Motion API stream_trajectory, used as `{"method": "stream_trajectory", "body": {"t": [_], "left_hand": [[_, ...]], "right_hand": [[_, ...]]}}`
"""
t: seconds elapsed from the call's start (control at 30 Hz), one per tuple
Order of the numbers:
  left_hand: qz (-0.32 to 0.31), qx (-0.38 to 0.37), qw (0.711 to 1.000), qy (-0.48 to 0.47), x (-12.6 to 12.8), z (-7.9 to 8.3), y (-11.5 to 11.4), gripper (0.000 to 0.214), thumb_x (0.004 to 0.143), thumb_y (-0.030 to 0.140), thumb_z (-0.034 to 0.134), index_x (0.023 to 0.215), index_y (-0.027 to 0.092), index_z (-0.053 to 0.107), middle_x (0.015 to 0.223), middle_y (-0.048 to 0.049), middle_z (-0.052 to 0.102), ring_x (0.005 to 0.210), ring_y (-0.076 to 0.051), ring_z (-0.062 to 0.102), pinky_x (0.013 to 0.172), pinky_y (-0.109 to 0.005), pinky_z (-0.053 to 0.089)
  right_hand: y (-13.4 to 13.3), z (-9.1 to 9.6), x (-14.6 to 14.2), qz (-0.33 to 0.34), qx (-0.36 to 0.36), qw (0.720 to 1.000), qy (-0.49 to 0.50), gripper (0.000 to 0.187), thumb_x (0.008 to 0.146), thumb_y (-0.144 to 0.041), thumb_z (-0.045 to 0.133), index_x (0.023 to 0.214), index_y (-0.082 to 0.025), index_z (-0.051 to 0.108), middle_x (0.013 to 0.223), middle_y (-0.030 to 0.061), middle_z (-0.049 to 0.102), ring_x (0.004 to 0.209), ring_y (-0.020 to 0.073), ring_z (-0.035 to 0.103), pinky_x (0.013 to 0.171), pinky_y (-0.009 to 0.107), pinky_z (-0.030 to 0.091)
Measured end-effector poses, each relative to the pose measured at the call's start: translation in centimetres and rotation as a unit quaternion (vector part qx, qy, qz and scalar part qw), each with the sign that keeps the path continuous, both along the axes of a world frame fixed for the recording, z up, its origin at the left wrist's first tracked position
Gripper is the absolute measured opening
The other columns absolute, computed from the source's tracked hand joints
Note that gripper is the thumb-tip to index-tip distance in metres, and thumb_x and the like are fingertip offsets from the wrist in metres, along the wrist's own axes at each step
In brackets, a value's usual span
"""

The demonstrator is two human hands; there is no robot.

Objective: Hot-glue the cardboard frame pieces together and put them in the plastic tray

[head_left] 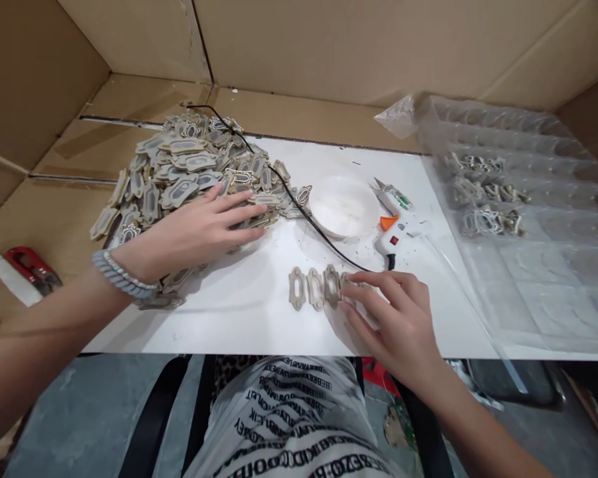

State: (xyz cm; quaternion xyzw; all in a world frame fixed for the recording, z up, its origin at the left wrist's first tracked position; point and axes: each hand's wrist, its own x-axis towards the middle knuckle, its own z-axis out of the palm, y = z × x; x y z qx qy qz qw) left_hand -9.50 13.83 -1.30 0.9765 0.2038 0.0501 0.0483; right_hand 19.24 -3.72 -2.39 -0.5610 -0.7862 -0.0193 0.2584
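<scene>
My left hand (214, 222) lies palm down on the right side of a big heap of small frame-shaped pieces (179, 159), fingers spread and holding nothing visible. The pieces are greyish-beige with an oblong middle, and a few show white and dark ornament. On the white board, three such frames stand side by side: a left one (297, 288), a middle one (315, 289) and a darker one (331, 285). At the row's right end, my right hand (393, 312) has its fingertips and thumb closed about another small frame (346, 280), mostly covered by the fingers.
A black cable (319, 229) crosses the heap and board to a white glue gun (393, 236) with an orange nozzle. Close by are a white round dish (343, 206) and pliers (393, 196). Clear compartment trays (533, 265) stand right, red-handled snips (30, 265) left. Cardboard walls surround the board.
</scene>
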Motion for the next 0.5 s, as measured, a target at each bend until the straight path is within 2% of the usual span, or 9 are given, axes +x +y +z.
{"method": "stream_trajectory", "body": {"t": [0.23,0.4,0.5], "left_hand": [[0.032,-0.008,0.999,0.015,-1.1,0.7,1.8,0.047,0.1,0.033,0.026,0.13,0.027,0.062,0.15,-0.0096,0.047,0.146,-0.035,0.031,0.113,-0.061,0.03],[0.051,0.0,0.999,0.008,-1.1,0.8,1.4,0.046,0.1,0.041,0.028,0.129,0.03,0.062,0.147,-0.0083,0.05,0.143,-0.035,0.036,0.113,-0.066,0.021],[0.064,0.014,0.998,0.008,-1.3,0.7,0.8,0.045,0.099,0.036,0.029,0.13,0.031,0.06,0.147,-0.0078,0.051,0.142,-0.033,0.037,0.114,-0.066,0.018]], "right_hand": [[0.4,0.7,0.9,-0.011,0.028,0.999,-0.044,0.004,0.093,-0.021,0.059,0.096,-0.023,0.06,0.099,0.0071,0.071,0.089,0.0273,0.054,0.073,0.041,0.038],[1.2,1.0,1.4,-0.013,0.045,0.996,-0.073,0.003,0.093,-0.023,0.059,0.094,-0.024,0.062,0.1,0.0069,0.072,0.09,0.0275,0.056,0.071,0.04,0.037],[2.4,1.3,2.1,-0.016,0.059,0.993,-0.1,0.005,0.093,-0.025,0.059,0.094,-0.024,0.064,0.102,0.0074,0.072,0.09,0.0279,0.057,0.071,0.04,0.036]]}}
